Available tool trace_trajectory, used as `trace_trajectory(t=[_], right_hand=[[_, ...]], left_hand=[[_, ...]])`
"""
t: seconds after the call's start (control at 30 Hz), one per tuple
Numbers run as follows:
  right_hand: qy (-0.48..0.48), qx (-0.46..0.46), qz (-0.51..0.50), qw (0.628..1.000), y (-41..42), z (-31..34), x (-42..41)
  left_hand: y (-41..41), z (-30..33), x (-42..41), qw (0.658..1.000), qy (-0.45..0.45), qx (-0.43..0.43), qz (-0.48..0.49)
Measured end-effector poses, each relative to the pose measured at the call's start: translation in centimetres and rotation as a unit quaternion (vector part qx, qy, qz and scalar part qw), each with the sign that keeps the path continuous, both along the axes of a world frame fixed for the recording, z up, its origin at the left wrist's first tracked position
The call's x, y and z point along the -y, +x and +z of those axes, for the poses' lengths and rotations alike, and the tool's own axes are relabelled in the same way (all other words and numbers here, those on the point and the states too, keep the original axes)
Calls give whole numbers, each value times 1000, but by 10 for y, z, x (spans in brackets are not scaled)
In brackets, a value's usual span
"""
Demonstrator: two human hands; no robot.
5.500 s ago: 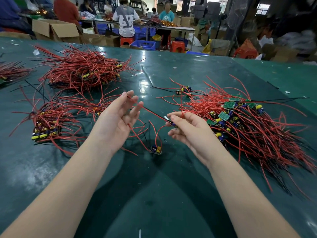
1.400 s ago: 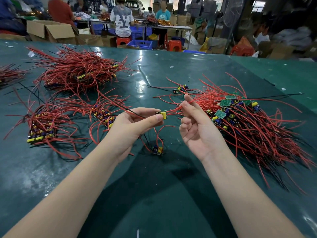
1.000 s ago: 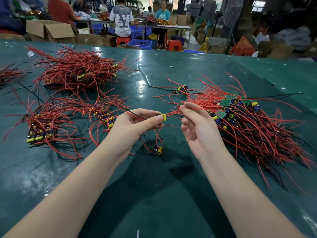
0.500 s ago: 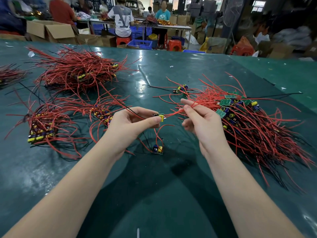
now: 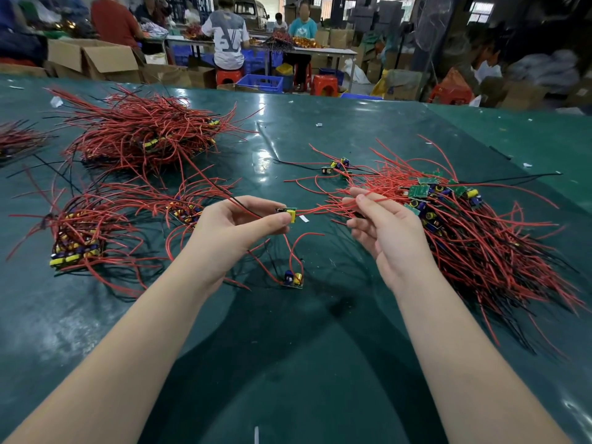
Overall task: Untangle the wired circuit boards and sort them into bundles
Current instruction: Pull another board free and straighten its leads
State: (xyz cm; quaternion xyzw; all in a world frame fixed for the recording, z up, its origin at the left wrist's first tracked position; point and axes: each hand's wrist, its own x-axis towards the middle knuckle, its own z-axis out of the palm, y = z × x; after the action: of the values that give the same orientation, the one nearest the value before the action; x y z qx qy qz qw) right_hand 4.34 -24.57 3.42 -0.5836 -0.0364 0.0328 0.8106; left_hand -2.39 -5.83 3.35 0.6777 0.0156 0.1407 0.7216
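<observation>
Red wires [image 5: 464, 238] burying most circuit boards [image 5: 419, 191]

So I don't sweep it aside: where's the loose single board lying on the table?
In the head view, the single board lies flat on the green table, near centre, just below the left hand and between both forearms.

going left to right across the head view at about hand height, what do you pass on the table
Tidy bundle of boards → small bundle → left hand → pinched circuit board → right hand gripping red wires → big tangled pile.
</observation>
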Motion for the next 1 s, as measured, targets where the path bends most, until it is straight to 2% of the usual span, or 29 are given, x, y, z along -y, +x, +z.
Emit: trace_trajectory(t=[0.13,0.2,0.23,0.3,0.4,0.5,0.6,0.87,1.0], right_hand=[[-112,73,-19,991,0,-4,1],[-132,85,-30,987,1,-5,1],[-103,67,-27,992,1,-4,0],[18,-6,8,1000,2,-1,-2],[134,-82,75,985,0,2,-5],[138,-107,137,975,-7,1,-12],[124,-93,160,975,-12,-1,-18],[135,-67,150,977,-13,1,-17],[110,-37,120,986,-14,1,-18]], left_hand=[[-1,0,-1,1000,13,2,10],[-1,0,-2,1000,16,3,9],[-1,0,-2,1000,12,3,12],[0,0,-2,1000,2,3,26],[0,0,-1,999,-1,15,37],[-1,-1,3,999,22,41,28],[0,-1,7,997,45,57,26],[-1,-1,11,993,76,82,29],[-2,0,12,997,41,58,14]])
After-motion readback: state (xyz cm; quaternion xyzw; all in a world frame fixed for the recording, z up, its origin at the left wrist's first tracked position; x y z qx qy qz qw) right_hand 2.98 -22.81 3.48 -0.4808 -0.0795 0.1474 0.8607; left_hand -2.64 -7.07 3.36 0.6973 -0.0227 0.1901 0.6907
